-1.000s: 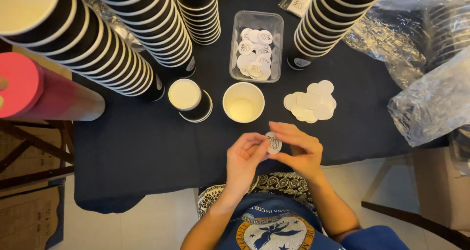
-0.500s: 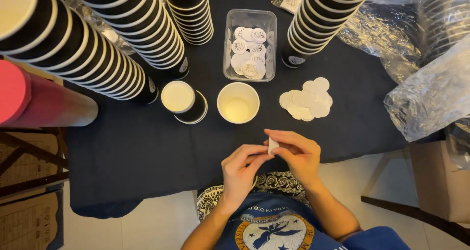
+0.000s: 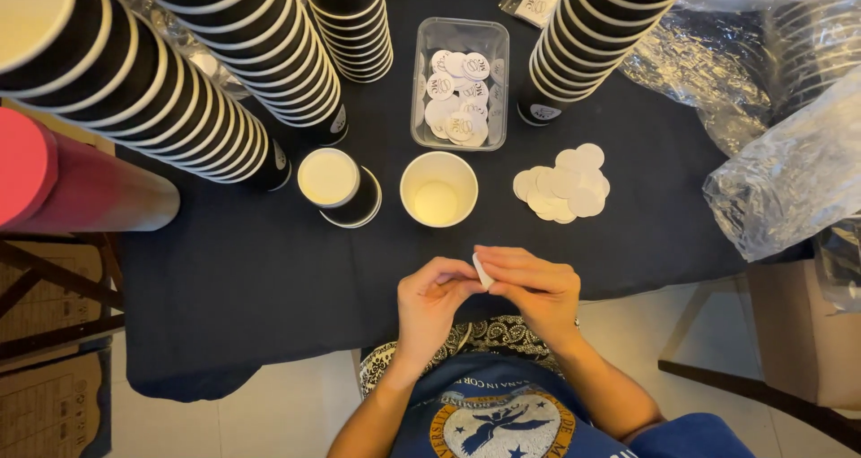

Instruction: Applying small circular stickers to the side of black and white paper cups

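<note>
Both hands meet at the near edge of the dark table. My left hand (image 3: pixel 432 298) and my right hand (image 3: pixel 531 286) pinch a small white round sticker (image 3: pixel 482 270) between their fingertips, seen almost edge-on. Just beyond them stands an upright paper cup (image 3: pixel 439 189) with a cream inside. To its left is another black cup (image 3: pixel 336 185) with a cream top. A loose pile of blank white discs (image 3: pixel 563 183) lies to the right of the cups. A clear plastic tray (image 3: pixel 460 38) behind the cups holds several printed round stickers.
Long stacks of black paper cups lean over the table at back left (image 3: pixel 170 90), centre (image 3: pixel 350 18) and right (image 3: pixel 592 36). A pink tube (image 3: pixel 63 184) lies at the left edge. Crumpled clear plastic bags (image 3: pixel 789 162) fill the right side. Wooden chair frames stand on the floor.
The sticker between my fingers has turned from flat-on to nearly edge-on. The view has shifted slightly; the cups and piles on the table have stayed put.
</note>
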